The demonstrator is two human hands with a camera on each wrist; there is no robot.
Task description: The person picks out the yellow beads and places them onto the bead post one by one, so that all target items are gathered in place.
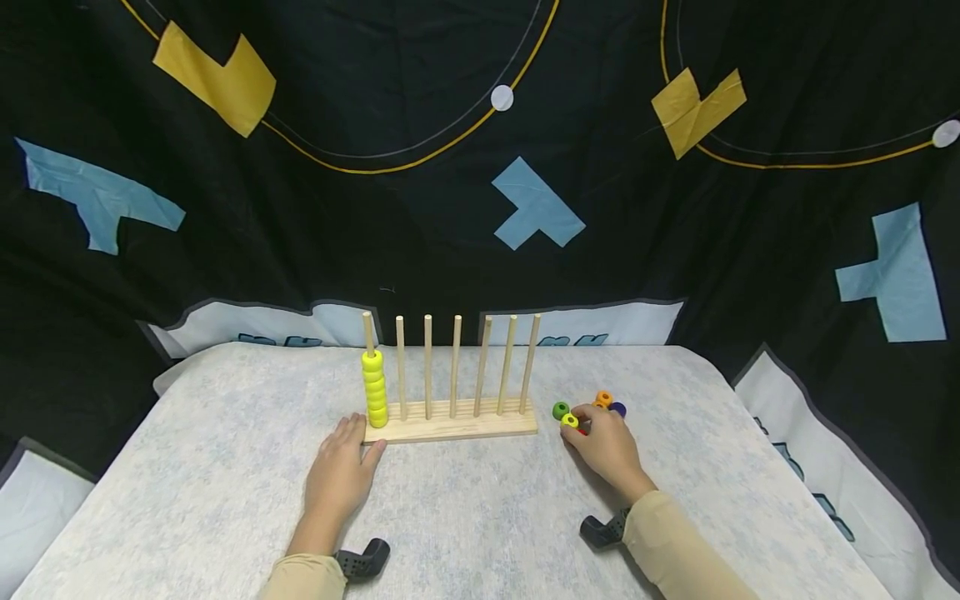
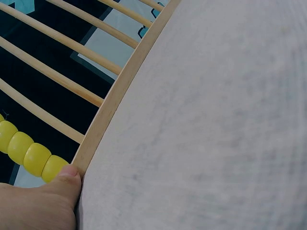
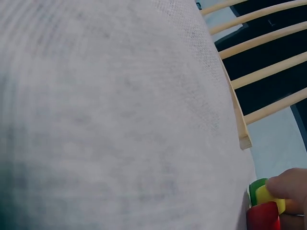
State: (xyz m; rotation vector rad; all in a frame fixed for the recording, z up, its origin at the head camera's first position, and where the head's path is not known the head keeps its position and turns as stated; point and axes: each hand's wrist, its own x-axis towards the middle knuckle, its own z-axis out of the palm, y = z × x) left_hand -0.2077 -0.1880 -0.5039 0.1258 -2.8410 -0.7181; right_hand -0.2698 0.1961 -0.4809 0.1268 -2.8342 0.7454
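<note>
A wooden peg rack (image 1: 450,427) with several upright pegs stands on the table, its leftmost peg carrying a stack of yellow beads (image 1: 375,390). My left hand (image 1: 337,471) holds the left end of the rack's base; its thumb (image 2: 68,173) lies at the front edge beside the lowest bead. To the right of the rack, my right hand (image 1: 611,450) pinches a loose yellow bead (image 1: 570,420) between thumb and fingers. Close about it lie a green bead (image 1: 561,410), a red bead (image 3: 263,216), an orange bead (image 1: 603,398) and a purple bead (image 1: 618,409), partly hidden by the hand.
A pale mottled cloth covers the table (image 1: 247,467). Behind it hangs a black curtain (image 1: 420,233) with blue and gold tape shapes. Each wrist wears a black camera band, the left one (image 1: 363,560) and the right one (image 1: 603,530) both near the front.
</note>
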